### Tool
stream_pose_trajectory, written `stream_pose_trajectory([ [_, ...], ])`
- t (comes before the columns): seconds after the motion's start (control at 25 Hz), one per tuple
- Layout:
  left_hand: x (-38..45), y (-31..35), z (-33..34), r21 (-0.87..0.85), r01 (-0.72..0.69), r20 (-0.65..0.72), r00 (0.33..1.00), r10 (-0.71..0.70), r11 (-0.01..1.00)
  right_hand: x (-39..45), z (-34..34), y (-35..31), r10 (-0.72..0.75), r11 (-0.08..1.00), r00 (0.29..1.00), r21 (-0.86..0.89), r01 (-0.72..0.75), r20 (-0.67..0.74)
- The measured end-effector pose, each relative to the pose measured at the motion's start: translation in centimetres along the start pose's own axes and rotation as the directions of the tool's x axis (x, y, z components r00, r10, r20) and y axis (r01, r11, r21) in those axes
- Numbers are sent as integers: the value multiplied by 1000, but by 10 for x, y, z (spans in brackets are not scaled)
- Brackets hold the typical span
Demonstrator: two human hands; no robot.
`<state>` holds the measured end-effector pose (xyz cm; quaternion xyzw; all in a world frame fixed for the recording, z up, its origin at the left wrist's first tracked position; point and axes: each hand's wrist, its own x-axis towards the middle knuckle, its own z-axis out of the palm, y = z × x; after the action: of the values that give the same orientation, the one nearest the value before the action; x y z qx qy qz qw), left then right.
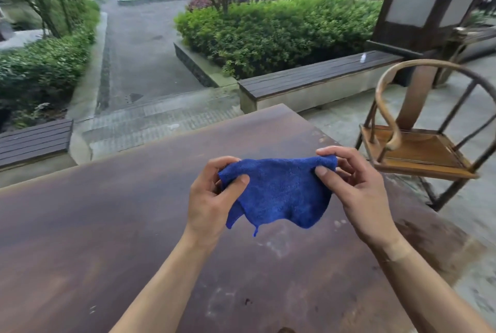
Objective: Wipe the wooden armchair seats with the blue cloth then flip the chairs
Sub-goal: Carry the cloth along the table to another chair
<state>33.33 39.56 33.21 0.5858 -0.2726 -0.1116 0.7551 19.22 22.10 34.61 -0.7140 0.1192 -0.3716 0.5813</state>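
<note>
A blue cloth [279,193] hangs stretched between my two hands above a dark wooden table [107,225]. My left hand [212,193] pinches its left upper corner with thumb and fingers. My right hand [354,185] pinches the right upper corner. A wooden armchair [421,152] with a curved round back stands upright on the floor to the right of the table, its light brown seat bare. Only this one chair is in view.
A low bench [316,74] with dark slats runs behind the table, a small white bottle [363,57] on it. Another bench [32,142] is at the left. Hedges, a paved path and a large lantern-like post [429,2] lie beyond.
</note>
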Motion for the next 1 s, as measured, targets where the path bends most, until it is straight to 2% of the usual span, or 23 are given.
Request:
stream_pose_trajectory([
  [0.4,-6,-30,126,-119,23,271,962,10,993,-46,-113,-16,10,994,963,-103,-39,-269],
  [0.52,-21,-34,178,-171,77,385,923,-5,982,-73,-158,-26,-6,989,920,-136,-52,-393],
  [0.68,-39,-38,254,-185,42,493,868,56,982,-99,-230,-35,-37,984,873,-171,-53,-486],
  [0.84,-60,-51,332,-196,4,505,858,97,981,-113,-310,-27,-70,978,861,-203,-39,-504],
  [1.0,-83,-67,425,-181,-5,455,886,88,984,-111,-409,-11,-58,987,878,-162,-23,-476],
])
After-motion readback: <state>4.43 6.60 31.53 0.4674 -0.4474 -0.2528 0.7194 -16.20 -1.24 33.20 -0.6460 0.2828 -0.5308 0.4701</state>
